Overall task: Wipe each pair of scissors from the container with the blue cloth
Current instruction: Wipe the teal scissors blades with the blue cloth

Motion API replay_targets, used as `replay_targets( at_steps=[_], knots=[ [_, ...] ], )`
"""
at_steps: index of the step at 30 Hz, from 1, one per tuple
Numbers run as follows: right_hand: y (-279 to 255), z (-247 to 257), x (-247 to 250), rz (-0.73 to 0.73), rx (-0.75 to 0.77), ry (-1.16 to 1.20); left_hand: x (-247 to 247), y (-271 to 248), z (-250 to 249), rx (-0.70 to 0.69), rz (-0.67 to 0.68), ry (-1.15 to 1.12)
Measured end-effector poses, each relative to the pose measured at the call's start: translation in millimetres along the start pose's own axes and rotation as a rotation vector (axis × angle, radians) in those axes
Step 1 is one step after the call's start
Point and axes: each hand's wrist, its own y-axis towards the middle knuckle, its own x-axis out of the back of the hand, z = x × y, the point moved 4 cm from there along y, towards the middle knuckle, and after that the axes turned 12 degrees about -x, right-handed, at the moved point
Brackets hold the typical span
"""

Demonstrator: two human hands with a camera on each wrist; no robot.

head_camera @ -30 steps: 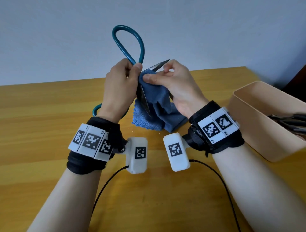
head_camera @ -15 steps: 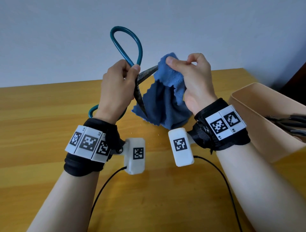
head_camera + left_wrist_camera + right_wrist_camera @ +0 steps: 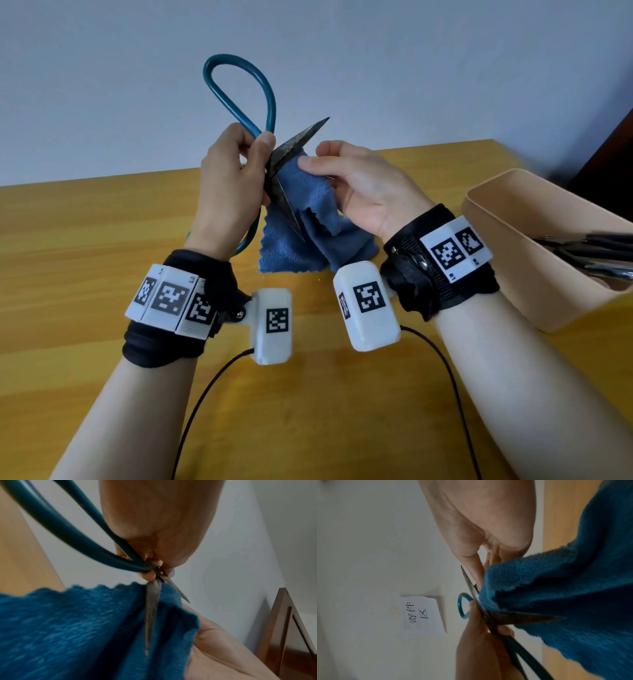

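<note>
A pair of scissors with big teal loop handles (image 3: pixel 239 92) and dark, spread blades (image 3: pixel 298 140) is held up above the wooden table (image 3: pixel 85 240). My left hand (image 3: pixel 233 178) grips it at the pivot, as the left wrist view shows (image 3: pixel 154 568). My right hand (image 3: pixel 359 181) pinches the blue cloth (image 3: pixel 308 219) against the base of the upper blade, whose tip sticks out bare. The lower blade (image 3: pixel 150 615) points down in front of the hanging cloth (image 3: pixel 77 628). In the right wrist view the cloth (image 3: pixel 565 595) covers my fingers beside the blades (image 3: pixel 522 618).
A beige container (image 3: pixel 513 240) stands at the right, with the dark handles of more scissors (image 3: pixel 592 250) lying in it. Black cables (image 3: pixel 205 394) run from the wrist cameras across the near table. A pale wall lies behind the table's far edge.
My right hand has brought the cloth back down from the upper blade's tip to its base near the pivot. The left hand and scissors have barely shifted.
</note>
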Motion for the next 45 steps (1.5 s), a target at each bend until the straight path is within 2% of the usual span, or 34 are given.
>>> replay_targets(
  at_steps=[4,8,13,18,21,25,29,34,38,41,45],
  knots=[
    [-0.4,2.0,4.9,-0.011,-0.026,0.080,1.1,-0.2,-0.3,0.012,0.018,-0.022],
    [0.9,-4.2,0.2,-0.016,-0.013,0.016,-0.5,-0.4,1.2,-0.001,0.031,0.009],
    [-6.7,10.7,6.2,-0.002,-0.010,0.200,7.5,2.8,3.4,0.040,0.021,-0.036],
    [-3.0,-3.2,-2.1,-0.039,-0.005,0.035,-2.2,-1.2,-0.1,0.008,0.066,-0.030],
    [-2.3,-2.6,-1.6,-0.029,-0.020,0.032,-2.3,-1.5,1.7,-0.002,0.082,-0.003],
    [-6.5,3.4,3.3,-0.034,-0.040,0.137,0.9,0.0,-2.2,-0.016,0.080,0.004],
    [-9.3,13.3,13.6,0.010,-0.055,0.383,6.5,-0.4,0.5,0.009,0.094,0.006],
    [-13.5,28.1,24.6,0.054,0.042,0.396,11.2,0.5,-1.7,0.009,0.105,0.074],
    [-11.7,37.0,37.0,-0.042,0.236,0.436,15.9,2.5,-0.7,-0.022,0.107,0.229],
    [-22.7,38.4,22.7,-0.159,0.428,0.207,13.2,2.3,-4.3,-0.036,0.119,0.310],
    [-29.2,25.5,-10.5,-0.222,0.611,-0.438,5.9,0.4,-8.8,-0.071,0.131,0.393]
  ],
)
